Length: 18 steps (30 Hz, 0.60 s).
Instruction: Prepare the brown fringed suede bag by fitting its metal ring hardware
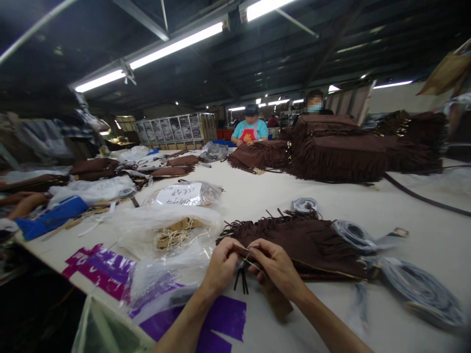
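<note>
White string [253,265] pinched by left hand [223,260] and right hand [274,261]; brown tag [278,302] closer to right, long axis slanting near-right.

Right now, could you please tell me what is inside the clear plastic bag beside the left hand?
Inside the clear plastic bag, brown tag-like pieces and a tangle of pale strings show; the cloudy folds cover whatever lies deeper.

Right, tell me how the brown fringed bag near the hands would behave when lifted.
The bag will likely sag, as its body looks soft and slack. Its fringe should dangle, being thin loose strips. Rolling seems unlikely, since it lies flat on the table.
</note>
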Motion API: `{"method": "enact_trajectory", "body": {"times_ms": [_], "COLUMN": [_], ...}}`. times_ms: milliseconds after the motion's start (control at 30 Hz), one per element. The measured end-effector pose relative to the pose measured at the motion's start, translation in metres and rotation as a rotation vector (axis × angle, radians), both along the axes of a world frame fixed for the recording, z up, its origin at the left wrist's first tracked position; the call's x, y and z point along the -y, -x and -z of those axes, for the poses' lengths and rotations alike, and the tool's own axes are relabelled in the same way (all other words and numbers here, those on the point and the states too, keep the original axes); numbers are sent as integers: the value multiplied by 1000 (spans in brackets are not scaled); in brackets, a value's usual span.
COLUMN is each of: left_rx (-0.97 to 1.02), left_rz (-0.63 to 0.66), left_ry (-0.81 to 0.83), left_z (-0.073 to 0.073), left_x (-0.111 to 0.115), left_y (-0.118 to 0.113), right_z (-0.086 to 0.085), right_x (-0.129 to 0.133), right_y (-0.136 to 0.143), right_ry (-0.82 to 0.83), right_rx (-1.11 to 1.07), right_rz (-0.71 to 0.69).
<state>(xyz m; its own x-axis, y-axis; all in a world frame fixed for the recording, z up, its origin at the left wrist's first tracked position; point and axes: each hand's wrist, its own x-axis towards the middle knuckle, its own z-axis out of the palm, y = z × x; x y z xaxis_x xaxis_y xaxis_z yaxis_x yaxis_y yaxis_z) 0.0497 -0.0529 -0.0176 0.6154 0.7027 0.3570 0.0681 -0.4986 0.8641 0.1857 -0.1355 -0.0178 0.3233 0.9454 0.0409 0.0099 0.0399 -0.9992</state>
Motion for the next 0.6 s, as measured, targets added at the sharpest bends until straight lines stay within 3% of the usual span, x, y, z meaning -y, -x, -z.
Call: {"method": "enact_trajectory", "body": {"times_ms": [200,500,600], "left_rx": [-35,-107,-133], "left_rz": [3,-35,-95], "left_ry": [-220,-296,-240], "left_z": [6,8,7], "left_x": [4,4,4], "left_y": [-5,-3,-3], "right_z": [7,7,4], "right_x": [0,-1,1], "right_y": [-1,-1,-2], "right_ry": [-46,-33,-30], "right_rx": [0,76,14], "right_rz": [-3,13,-10]}}
